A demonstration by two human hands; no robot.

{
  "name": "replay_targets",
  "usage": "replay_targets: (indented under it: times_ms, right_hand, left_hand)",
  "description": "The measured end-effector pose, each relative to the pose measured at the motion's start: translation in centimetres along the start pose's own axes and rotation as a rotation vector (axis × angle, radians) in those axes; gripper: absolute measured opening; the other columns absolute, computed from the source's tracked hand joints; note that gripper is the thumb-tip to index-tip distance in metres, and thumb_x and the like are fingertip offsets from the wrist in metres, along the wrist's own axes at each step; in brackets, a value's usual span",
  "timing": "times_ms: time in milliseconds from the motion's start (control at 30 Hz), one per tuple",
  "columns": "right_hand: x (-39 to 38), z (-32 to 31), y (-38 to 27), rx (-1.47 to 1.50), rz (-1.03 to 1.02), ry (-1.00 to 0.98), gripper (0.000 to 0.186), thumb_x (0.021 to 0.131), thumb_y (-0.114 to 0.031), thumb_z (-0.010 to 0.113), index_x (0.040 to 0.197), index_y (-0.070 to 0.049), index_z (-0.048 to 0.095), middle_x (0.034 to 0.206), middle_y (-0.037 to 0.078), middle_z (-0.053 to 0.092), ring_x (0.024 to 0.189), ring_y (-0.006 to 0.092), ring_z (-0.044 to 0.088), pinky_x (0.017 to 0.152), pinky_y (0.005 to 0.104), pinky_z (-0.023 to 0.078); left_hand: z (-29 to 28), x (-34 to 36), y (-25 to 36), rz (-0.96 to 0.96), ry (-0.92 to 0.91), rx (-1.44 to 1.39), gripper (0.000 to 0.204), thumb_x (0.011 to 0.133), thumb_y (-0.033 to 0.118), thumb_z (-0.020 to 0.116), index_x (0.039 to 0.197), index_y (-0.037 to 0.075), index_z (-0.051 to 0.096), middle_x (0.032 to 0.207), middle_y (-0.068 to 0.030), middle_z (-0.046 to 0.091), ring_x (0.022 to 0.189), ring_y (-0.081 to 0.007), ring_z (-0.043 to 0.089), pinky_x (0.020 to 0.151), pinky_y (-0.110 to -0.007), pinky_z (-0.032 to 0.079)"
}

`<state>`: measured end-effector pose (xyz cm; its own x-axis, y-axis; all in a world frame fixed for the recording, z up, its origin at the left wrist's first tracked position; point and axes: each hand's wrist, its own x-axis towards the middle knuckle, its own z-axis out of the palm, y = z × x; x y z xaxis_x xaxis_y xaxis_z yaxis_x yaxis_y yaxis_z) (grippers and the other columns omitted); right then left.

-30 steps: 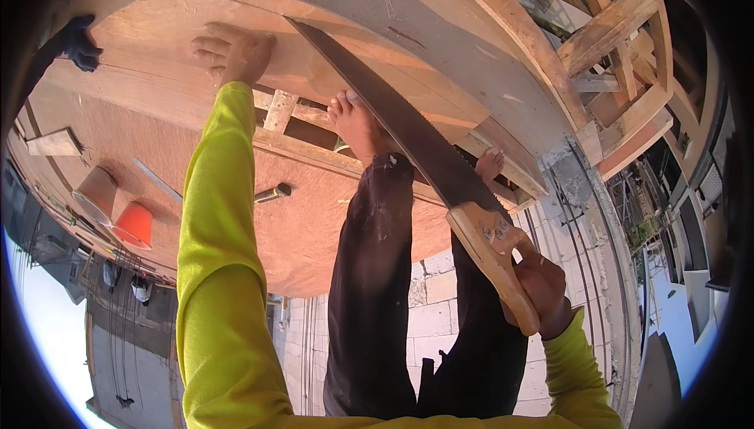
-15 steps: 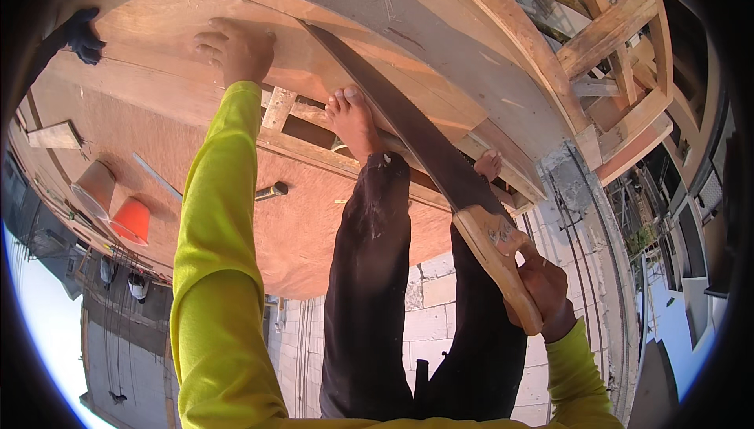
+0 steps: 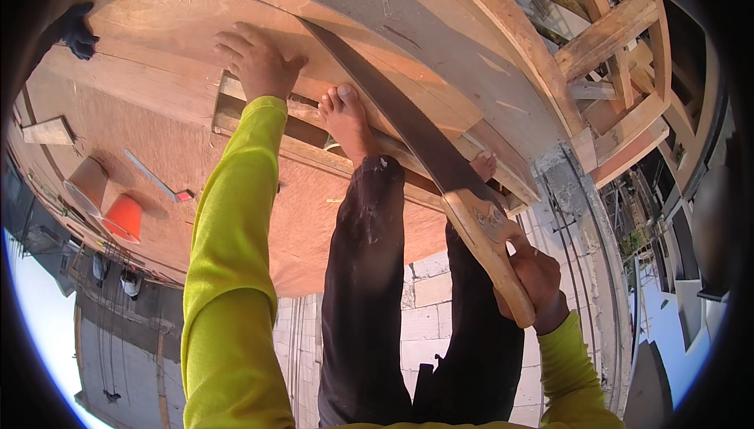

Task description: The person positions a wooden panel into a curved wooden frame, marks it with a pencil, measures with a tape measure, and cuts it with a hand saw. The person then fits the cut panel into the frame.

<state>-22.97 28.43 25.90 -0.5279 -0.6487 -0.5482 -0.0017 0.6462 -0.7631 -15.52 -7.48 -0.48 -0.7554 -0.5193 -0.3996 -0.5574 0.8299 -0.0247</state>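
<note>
My right hand (image 3: 536, 278) is wrapped round the wooden handle of a hand saw (image 3: 393, 111). The long dark blade slants up and to the left, its tip by the plywood sheet (image 3: 169, 9). On that sheet my left hand (image 3: 261, 61) rests with its fingers spread, left of the saw tip. Both bare feet are on the wood, one foot (image 3: 348, 120) left of the blade and the other (image 3: 484, 165) by its right side near the handle end.
A gloved hand (image 3: 77, 32) of another person is at the far left. Below lie a brown bucket (image 3: 88, 184), an orange bucket (image 3: 123, 218) and a metal square (image 3: 153, 176) on a reddish wood surface. A curved timber frame (image 3: 609, 36) rises at the upper right; pale block wall (image 3: 422, 320) shows beneath.
My left hand has slid to the right along the plywood, closer to the saw blade. My right hand and the saw handle have shifted slightly up and left.
</note>
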Motion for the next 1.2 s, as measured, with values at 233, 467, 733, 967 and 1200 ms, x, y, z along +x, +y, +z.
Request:
replay_targets:
  times_ms: [233,467,733,967,1200]
  right_hand:
    - [7.6,4.3,1.0,0.223,0.040,-0.020,0.016,0.084,-0.007,0.071,0.096,-0.004,0.061,0.085,0.024,0.065,0.072,0.0413,0.066,0.064,0.0428,0.054]
    - [-0.3,-0.6,0.6,0.032,0.041,-0.003,0.018,0.079,-0.006,0.073,0.096,-0.003,0.065,0.099,0.023,0.070,0.087,0.0341,0.073,0.072,0.0371,0.059]
    - [4.2,2.8,2.1,0.111,-0.036,0.070,0.016,0.081,-0.008,0.071,0.090,-0.003,0.059,0.083,0.018,0.066,0.074,0.0390,0.068,0.065,0.0448,0.055]
    - [2.9,1.9,3.0,0.099,-0.030,0.019,0.015,0.079,-0.002,0.072,0.087,-0.002,0.059,0.081,0.017,0.065,0.071,0.0357,0.068,0.061,0.0417,0.055]
    - [-0.1,1.4,2.6,0.070,-0.054,0.113,0.014,0.079,-0.007,0.074,0.084,-0.003,0.061,0.079,0.016,0.067,0.076,0.0360,0.069,0.066,0.0422,0.057]
  left_hand:
    - [-1.4,1.1,0.7,-0.083,-0.180,0.066,0.131,0.068,0.047,0.091,0.152,-0.015,0.011,0.151,-0.0499,0.012,0.143,-0.0639,0.019,0.112,-0.057,0.039]
    - [0.1,0.4,0.0,-0.003,-0.038,0.023,0.130,0.069,0.045,0.091,0.151,-0.017,0.011,0.150,-0.0512,0.011,0.142,-0.0659,0.019,0.112,-0.061,0.035]
    - [-0.2,1.2,0.3,0.029,-0.123,0.298,0.133,0.068,0.051,0.090,0.149,-0.019,0.012,0.149,-0.0519,0.015,0.141,-0.0647,0.024,0.110,-0.053,0.044]
    - [-0.4,0.7,0.3,-0.024,-0.207,0.184,0.131,0.071,0.050,0.088,0.147,-0.023,0.011,0.144,-0.0561,0.015,0.140,-0.0684,0.019,0.114,-0.059,0.034]
    - [-1.5,2.0,1.9,-0.112,-0.179,0.139,0.132,0.071,0.047,0.089,0.151,-0.017,0.006,0.150,-0.0515,0.008,0.143,-0.0654,0.016,0.111,-0.057,0.040]
